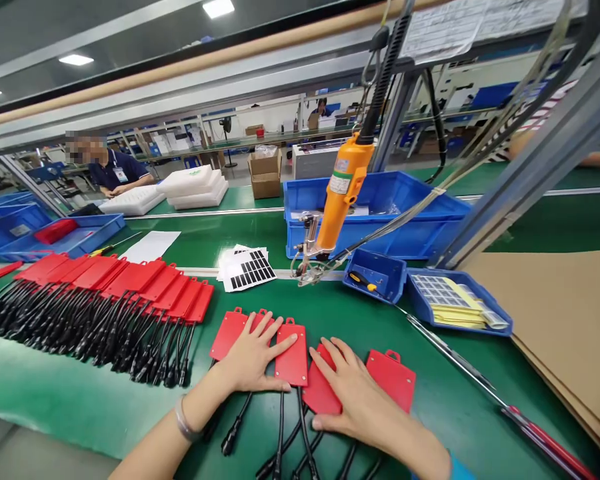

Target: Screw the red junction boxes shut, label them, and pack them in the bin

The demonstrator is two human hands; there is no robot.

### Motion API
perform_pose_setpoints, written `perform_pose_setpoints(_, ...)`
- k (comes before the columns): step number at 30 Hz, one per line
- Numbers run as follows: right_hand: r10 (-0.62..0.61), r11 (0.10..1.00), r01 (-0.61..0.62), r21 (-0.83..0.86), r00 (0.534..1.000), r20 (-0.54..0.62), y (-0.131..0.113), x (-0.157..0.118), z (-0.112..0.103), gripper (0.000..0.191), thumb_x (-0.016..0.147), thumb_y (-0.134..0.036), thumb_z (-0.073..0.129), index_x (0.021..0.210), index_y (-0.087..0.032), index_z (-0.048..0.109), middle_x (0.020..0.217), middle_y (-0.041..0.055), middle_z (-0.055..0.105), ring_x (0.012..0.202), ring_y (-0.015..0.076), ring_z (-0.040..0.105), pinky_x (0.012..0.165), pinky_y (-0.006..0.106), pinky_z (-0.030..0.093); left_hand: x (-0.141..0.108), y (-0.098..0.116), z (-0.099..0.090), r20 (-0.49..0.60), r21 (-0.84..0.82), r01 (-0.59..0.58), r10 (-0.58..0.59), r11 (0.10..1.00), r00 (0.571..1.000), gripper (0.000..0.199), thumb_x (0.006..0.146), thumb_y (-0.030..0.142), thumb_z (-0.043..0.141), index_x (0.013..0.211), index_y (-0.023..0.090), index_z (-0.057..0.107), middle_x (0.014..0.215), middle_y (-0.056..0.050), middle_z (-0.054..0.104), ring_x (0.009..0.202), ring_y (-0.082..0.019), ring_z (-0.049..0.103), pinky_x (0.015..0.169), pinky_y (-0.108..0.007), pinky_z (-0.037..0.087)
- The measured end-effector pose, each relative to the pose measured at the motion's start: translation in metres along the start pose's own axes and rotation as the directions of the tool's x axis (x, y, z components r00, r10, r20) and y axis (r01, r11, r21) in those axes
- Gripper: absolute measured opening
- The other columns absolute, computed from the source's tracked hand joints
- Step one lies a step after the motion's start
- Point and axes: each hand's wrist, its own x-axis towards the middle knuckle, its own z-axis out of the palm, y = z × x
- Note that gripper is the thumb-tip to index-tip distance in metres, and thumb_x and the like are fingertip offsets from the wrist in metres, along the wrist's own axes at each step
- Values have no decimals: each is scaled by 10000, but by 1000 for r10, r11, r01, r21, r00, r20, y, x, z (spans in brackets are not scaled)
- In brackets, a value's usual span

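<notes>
My left hand (253, 357) lies with fingers spread over several flat red boxes with black cables. Its fingertips touch one red box (293, 363), and its palm partly covers others, among them the red box (228, 333) at the left. Flat and spread, my right hand (355, 390) rests on a tilted red box (323, 383) and hides part of it. Just right of that hand is another red box (393, 379). Black cables (280, 437) with connectors run from the boxes toward me. A long overlapping row of red boxes (140, 277) lies to the left.
An orange electric screwdriver (345, 193) hangs ahead before a large blue bin (380, 233). Label sheets (250, 270), a small blue tray (375, 273) and a blue tray of yellow-edged labels (455, 303) lie beyond my hands. Cardboard (560, 313) is at right. A co-worker (117, 167) sits across.
</notes>
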Motion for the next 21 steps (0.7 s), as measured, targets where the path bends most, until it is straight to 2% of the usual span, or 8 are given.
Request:
perform_pose_setpoints(4, -89, 995, 86, -52, 994, -60, 0, 11, -15, 930, 592, -349, 704, 1431, -51, 435, 1407, 266, 394, 1350, 440, 250, 1047, 552, 346, -2, -4, 3, -17, 14, -1, 2, 1000, 1000, 904, 805, 812, 403, 1531, 328, 169, 1574, -144, 237, 1441, -428, 149, 1113, -679, 103)
perform_pose_setpoints(6, -100, 993, 97, -64, 994, -48, 7, 16, -31, 998, 545, -318, 691, 1445, -11, 390, 1342, 267, 446, 1292, 433, 320, 1014, 545, 382, -2, -4, 4, -22, 17, 5, -5, 1000, 1000, 910, 800, 805, 419, 1531, 317, 183, 1560, -155, 266, 1437, -430, 163, 1111, -681, 102)
perform_pose_setpoints(9, -174, 985, 174, -19, 985, -15, 26, 19, -59, 1075, 581, -346, 676, 1504, -2, 247, 1444, 246, 368, 1369, 394, 244, 1094, 508, 321, -1, -1, 4, -25, 7, 15, -15, 1000, 1000, 912, 800, 805, 418, 1530, 308, 193, 1560, -160, 264, 1439, -429, 157, 1113, -680, 95)
perform_pose_setpoints(12, -279, 960, 279, 7, 960, -33, 40, 23, -72, 1029, 620, -328, 654, 1516, -38, 238, 1535, 197, 265, 1442, 349, 125, 1154, 475, 243, 0, 0, -1, -11, -26, 18, -18, 1000, 1000, 940, 787, 815, 437, 1533, 304, 180, 1582, -151, 212, 1443, -429, 139, 1119, -674, 85)
perform_pose_setpoints(15, -331, 943, 331, -17, 943, -20, 39, 25, -64, 1020, 614, -264, 648, 1530, -89, 233, 1554, 166, 266, 1453, 338, 139, 1166, 491, 211, -6, -8, -11, 8, -98, 19, -18, 995, 1000, 1000, 778, 802, 484, 1544, 276, 113, 1605, -151, 102, 1459, -394, 104, 1151, -605, 118)
perform_pose_setpoints(17, -342, 940, 342, -22, 938, -45, 40, 20, -49, 1026, 669, -305, 665, 1550, -145, 165, 1582, 130, 208, 1462, 323, 117, 1176, 515, 167, -17, -18, -16, -14, -114, 78, -80, 990, 997, 1006, 786, 783, 502, 1546, 266, 94, 1611, -144, 50, 1465, -380, 76, 1162, -574, 133)
perform_pose_setpoints(19, -251, 968, 249, -30, 956, -151, 49, 8, -27, 973, 772, -434, 647, 1557, -197, 122, 1603, 104, 121, 1468, 325, 55, 1164, 553, 176, -32, -28, -17, -46, -97, 178, -183, 979, 982, 988, 794, 772, 507, 1545, 275, 102, 1614, -131, 29, 1462, -398, 60, 1156, -589, 140)
perform_pose_setpoints(21, -49, 999, 40, -34, 944, -325, 66, -7, 2, 820, 874, -561, 529, 1546, -221, 206, 1605, 117, 101, 1462, 358, 31, 1117, 598, 266, -46, -35, -13, -59, -76, 247, -252, 966, 966, 972, 798, 767, 506, 1543, 284, 110, 1615, -126, 8, 1456, -420, 58, 1144, -602, 167)
